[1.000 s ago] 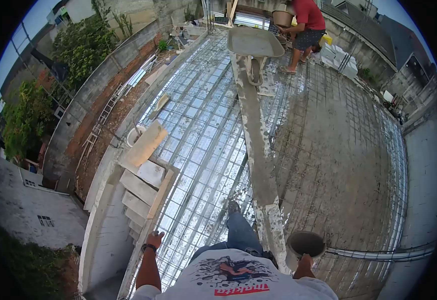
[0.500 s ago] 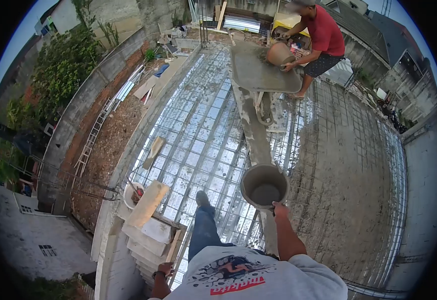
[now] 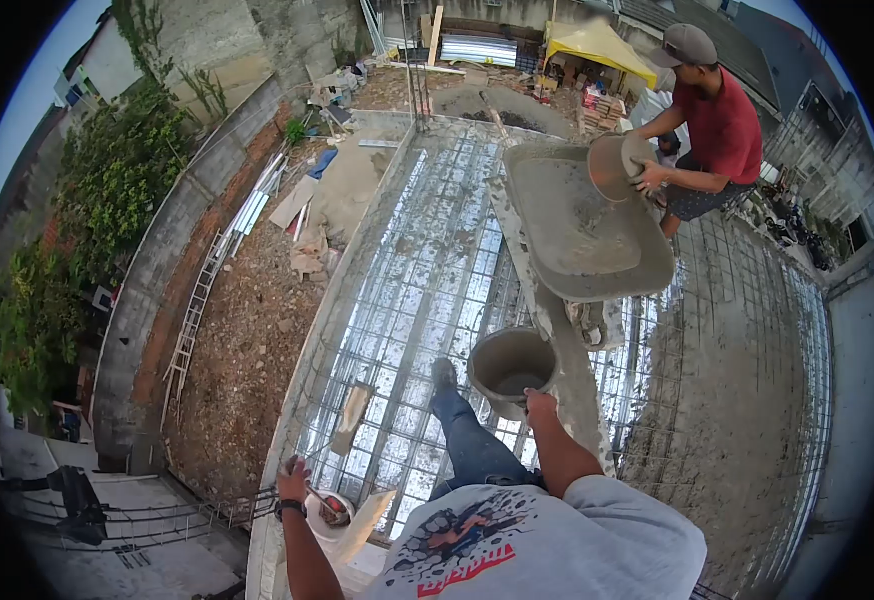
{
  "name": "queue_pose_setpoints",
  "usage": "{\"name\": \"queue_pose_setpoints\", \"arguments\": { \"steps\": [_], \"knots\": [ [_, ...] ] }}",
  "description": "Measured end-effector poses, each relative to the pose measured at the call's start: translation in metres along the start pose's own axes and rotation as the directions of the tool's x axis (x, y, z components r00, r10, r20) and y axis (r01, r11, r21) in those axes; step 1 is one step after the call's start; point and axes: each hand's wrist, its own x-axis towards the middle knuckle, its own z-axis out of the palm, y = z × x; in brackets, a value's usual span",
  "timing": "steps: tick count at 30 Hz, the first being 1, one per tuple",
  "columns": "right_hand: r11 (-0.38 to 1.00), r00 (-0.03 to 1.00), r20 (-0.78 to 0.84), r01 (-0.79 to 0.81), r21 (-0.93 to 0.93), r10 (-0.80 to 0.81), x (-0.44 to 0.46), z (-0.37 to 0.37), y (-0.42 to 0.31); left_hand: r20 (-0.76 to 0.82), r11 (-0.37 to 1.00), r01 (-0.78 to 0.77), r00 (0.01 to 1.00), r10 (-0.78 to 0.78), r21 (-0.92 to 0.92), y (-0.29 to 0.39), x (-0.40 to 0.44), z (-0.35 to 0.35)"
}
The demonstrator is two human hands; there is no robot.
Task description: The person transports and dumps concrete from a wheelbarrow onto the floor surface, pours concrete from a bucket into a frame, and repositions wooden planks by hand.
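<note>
My right hand (image 3: pixel 540 402) is gripping the near rim of a grey bucket (image 3: pixel 510 352), fingers closing over the edge. Bucket is hanging just below the center of the frame, mouth facing up toward the camera; inside is looking dark, can't tell how much is in there. My left hand (image 3: pixel 293 478) is reaching out at lower left, fingers curling near some thin rods (image 3: pixel 242 512); can't tell whether it's holding one. A white bucket (image 3: pixel 315 522) is sitting just beside that hand, with something reddish in it, and a light board (image 3: pixel 365 523) is leaning close by at the bottom. A small wooden piece (image 3: pixel 353 412) is lying on the steel mesh (image 3: pixel 422 270), between the left hand and my jeans leg (image 3: pixel 472 435).

A wheelbarrow (image 3: pixel 647 278) is standing at upper right of center, grey mix (image 3: pixel 582 225) coating its tray. A co-worker (image 3: pixel 727 125) in a red shirt and cap is bending over it at upper right, holding a brownish bucket (image 3: pixel 609 168) tilted over the tray. A mortar-smeared walkway (image 3: pixel 569 375) is running down beside my bucket, just to its right. Wet concrete (image 3: pixel 737 370) is covering much of the mesh at right. A ladder (image 3: pixel 192 320) is lying at left.
</note>
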Motion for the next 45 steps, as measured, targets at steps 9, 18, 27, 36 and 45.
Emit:
{"name": "queue_pose_setpoints", "arguments": {
  "steps": [9,18,27,36,45],
  "knots": [
    [0.985,0.988,0.102,-0.13,0.109,0.119,0.039,0.204,-0.239,0.095,0.692,0.593,0.727,-0.68,0.411,0.055,0.118,0.106],
    [0.994,0.994,0.073,0.077,0.071,-0.083,0.107,0.357,-0.458,0.159,0.718,0.566,0.73,-0.665,0.406,0.19,0.372,0.236],
    [0.938,0.936,-0.107,0.344,0.055,-0.337,0.122,0.421,-0.689,0.102,0.87,0.055,0.987,-0.12,0.489,0.559,0.658,0.405],
    [0.905,0.91,-0.297,0.362,0.225,-0.29,0.205,0.465,-0.902,0.251,0.93,-0.005,0.963,-0.094,0.367,0.725,0.83,0.628],
    [0.948,0.901,-0.403,0.253,0.194,-0.158,0.313,0.484,-1.033,0.209,0.671,0.113,0.901,-0.381,0.733,0.799,0.841,0.825]
  ]
}}
